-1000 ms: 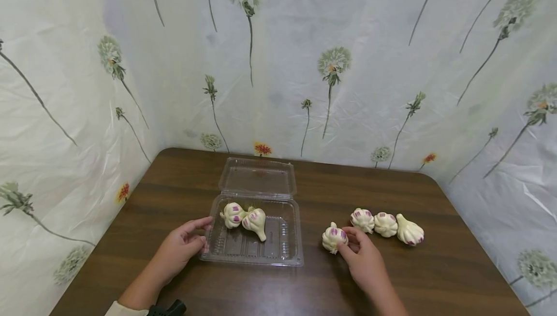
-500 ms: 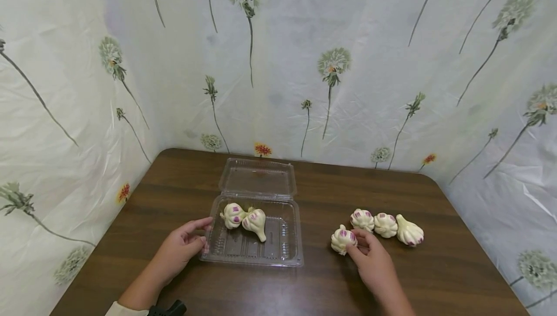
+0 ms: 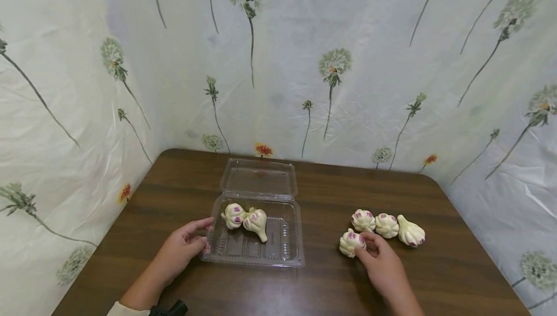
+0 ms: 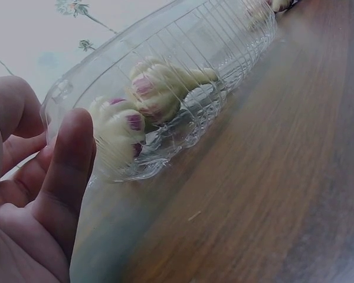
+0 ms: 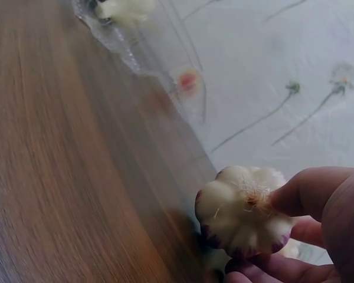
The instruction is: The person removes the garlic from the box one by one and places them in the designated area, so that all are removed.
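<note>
With thumb and fingers my right hand [image 3: 385,263] holds a white, purple-streaked garlic bulb [image 3: 352,243]. In the right wrist view the bulb's root end [image 5: 253,197] faces the camera, the thumb pressed beside it. My left hand [image 3: 180,246] pinches the left rim of a clear plastic clamshell box [image 3: 278,262]; the left wrist view shows its thumb [image 4: 71,153] on the near side of the wall. Two garlic bulbs lie in the box's base, one rounder [image 3: 233,216] and one with a long stem [image 3: 256,222]. The lid [image 3: 258,178] lies folded back.
Just beyond my right hand, three more bulbs sit in a row: a left one [image 3: 363,220], a middle one [image 3: 387,225] and a long-necked one [image 3: 411,232]. The brown wooden table [image 3: 322,185] ends at a flower-print sheet [image 3: 283,64] behind.
My right hand has moved to the right with its garlic bulb, away from the box and closer to the row of bulbs. My left hand and the box stay in place.
</note>
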`<state>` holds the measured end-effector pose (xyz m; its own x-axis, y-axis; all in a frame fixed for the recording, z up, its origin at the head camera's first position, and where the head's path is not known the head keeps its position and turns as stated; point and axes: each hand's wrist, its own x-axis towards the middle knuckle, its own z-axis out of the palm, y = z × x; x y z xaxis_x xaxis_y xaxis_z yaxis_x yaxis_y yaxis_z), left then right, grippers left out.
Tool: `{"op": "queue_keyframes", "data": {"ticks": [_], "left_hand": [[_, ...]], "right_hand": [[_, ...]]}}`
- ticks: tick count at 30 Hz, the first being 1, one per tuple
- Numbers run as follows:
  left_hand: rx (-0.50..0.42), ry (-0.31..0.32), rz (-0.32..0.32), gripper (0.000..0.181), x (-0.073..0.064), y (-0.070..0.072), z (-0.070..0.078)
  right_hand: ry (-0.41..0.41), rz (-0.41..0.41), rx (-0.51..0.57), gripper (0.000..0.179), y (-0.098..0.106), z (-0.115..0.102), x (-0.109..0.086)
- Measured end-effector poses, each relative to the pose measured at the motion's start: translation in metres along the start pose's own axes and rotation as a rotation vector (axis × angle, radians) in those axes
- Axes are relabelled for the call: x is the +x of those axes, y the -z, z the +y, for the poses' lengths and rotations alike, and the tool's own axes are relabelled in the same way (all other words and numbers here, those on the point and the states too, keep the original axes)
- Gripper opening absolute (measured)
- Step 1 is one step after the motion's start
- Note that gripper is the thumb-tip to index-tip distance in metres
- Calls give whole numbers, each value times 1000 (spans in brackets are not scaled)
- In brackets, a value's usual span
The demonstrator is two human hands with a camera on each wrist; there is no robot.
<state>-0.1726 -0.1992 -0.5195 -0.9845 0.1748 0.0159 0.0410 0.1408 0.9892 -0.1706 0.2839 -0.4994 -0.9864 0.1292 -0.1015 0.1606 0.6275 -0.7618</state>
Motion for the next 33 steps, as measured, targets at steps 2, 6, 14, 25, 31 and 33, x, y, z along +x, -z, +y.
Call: {"op": "queue_keyframes", "data": {"ticks": [2,6,14,25,31,33], "left_hand": [[-5,5,0,48,0,0,0],[-8,-10,-2,48,0,0,1],[-15,-13,7,48,-1,0,2],[-1,5,-6,48,-1,0,0],[-9,5,-4,48,0,1,0],[-17,0,-1,48,0,1,0]], "right_hand": [[-8,-3,-2,58,2,1,0],[-24,0,-16,60,6,2,-1],[-40,-1,-10,58,11,7,-1],[-62,-12,50,57,15,13,1],[-82,-18,97,58,15,16,3],[-87,-14,111,58,14,16,4]]}}
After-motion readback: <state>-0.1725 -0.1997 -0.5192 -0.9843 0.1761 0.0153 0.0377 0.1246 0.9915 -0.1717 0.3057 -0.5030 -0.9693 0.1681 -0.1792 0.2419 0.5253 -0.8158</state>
